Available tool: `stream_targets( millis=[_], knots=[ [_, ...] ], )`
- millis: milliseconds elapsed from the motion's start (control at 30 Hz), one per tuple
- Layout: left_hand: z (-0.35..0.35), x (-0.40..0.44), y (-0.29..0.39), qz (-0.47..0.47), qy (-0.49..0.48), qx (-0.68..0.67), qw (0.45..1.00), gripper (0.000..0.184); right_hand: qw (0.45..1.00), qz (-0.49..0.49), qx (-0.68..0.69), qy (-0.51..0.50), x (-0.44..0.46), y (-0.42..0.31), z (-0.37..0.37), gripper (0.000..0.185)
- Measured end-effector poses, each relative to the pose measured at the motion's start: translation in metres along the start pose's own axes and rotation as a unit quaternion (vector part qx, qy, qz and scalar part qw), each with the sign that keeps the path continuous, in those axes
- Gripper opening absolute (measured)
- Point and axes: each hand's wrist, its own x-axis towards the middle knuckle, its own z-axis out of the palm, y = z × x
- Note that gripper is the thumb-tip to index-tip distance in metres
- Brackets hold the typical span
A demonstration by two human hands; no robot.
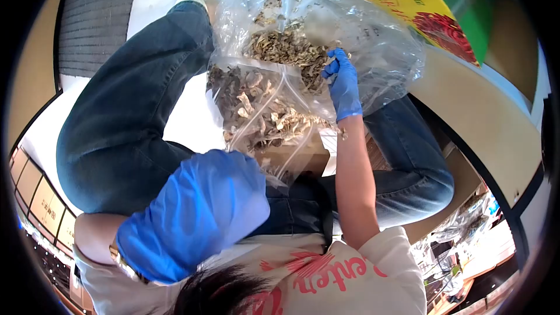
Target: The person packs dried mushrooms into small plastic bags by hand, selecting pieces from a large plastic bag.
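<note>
My right hand [341, 79], in a blue glove, reaches over a large clear plastic bag [379, 41]. Its fingers are pinched together, with a small pale dried mushroom piece showing at the tips. Brown dried mushroom pieces [286, 46] lie heaped in this bag beside the fingers. Nearer to me, a clear zip bag [268, 122] holds larger, paler dried mushroom pieces [289, 119]. Close to the camera, blue covering hides my left hand [204, 204], near the zip bag's lower left edge. Its fingers cannot be made out, nor whether they touch the bag.
My bent legs in jeans [134, 93] frame the bags on both sides. Under the zip bag is a brown cardboard box [297, 157]. A yellow and green printed box [414, 6] stands at the upper right. Plastic-wrapped items [466, 221] lie at the lower right.
</note>
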Motion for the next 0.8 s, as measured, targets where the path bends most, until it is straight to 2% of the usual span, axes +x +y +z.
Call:
stream_targets(
  millis=[67,100,167,300,333,367,433,467,500,533,567,600,633,667,700,800],
  knots=[
    [0.001,-0.002,0.004,0.004,0.001,0.016,1.000,0.011,0.991,-0.026,0.132,-0.002,-0.016,-0.015,0.008,0.021],
    [0.005,-0.002,0.007,-0.006,0.003,0.027,1.000,0.011,0.990,-0.035,0.135,-0.007,-0.027,-0.024,0.011,0.021],
    [0.015,-0.003,0.009,-0.036,0.004,0.049,0.998,0.009,0.971,-0.053,0.233,0.006,-0.059,-0.044,0.019,0.021],
    [0.013,-0.004,0.002,0.024,0.060,-0.036,0.997,0.005,0.933,-0.172,0.315,-0.020,-0.121,-0.078,0.033,0.020],
    [0.009,-0.003,0.006,-0.006,-0.011,-0.013,1.000,0.004,0.921,-0.202,0.325,-0.072,-0.131,-0.083,0.033,0.020],
    [0.005,0.001,0.009,-0.035,-0.016,-0.002,0.999,0.004,0.907,-0.239,0.326,-0.120,-0.141,-0.088,0.031,0.020],
    [0.011,0.001,0.008,0.002,0.041,0.030,0.999,0.009,0.914,-0.287,0.243,-0.150,-0.165,-0.094,0.031,0.018],
    [0.005,-0.004,0.010,-0.014,-0.029,0.024,0.999,0.003,0.925,-0.291,0.176,-0.169,-0.177,-0.093,0.034,0.018],
    [0.010,-0.007,0.004,0.029,0.013,0.002,0.999,0.004,0.933,-0.290,0.094,-0.193,-0.186,-0.093,0.038,0.019],
    [0.005,-0.005,0.006,0.012,-0.035,0.046,0.998,0.004,0.933,-0.282,0.007,-0.225,-0.194,-0.092,0.042,0.020],
    [-0.002,-0.004,0.009,0.000,-0.085,0.091,0.992,0.005,0.923,-0.274,-0.079,-0.259,-0.200,-0.092,0.048,0.021],
    [-0.005,-0.003,0.009,0.002,-0.096,0.114,0.989,0.004,0.908,-0.261,-0.150,-0.292,-0.205,-0.092,0.053,0.023],
    [-0.006,0.000,0.010,0.015,-0.087,0.127,0.988,0.004,0.855,-0.359,-0.222,-0.302,-0.203,-0.084,0.053,0.028],
    [-0.008,0.003,0.011,0.027,-0.072,0.136,0.988,0.004,0.836,-0.329,-0.261,-0.353,-0.217,-0.097,0.050,0.036],
    [-0.005,0.000,0.011,0.041,-0.054,0.147,0.987,0.003,0.821,-0.339,-0.296,-0.350,-0.226,-0.099,0.047,0.042],
    [-0.001,0.000,0.012,0.068,-0.032,0.164,0.984,0.003,0.797,-0.408,-0.321,-0.307,-0.221,-0.090,0.043,0.042]
  ],
)
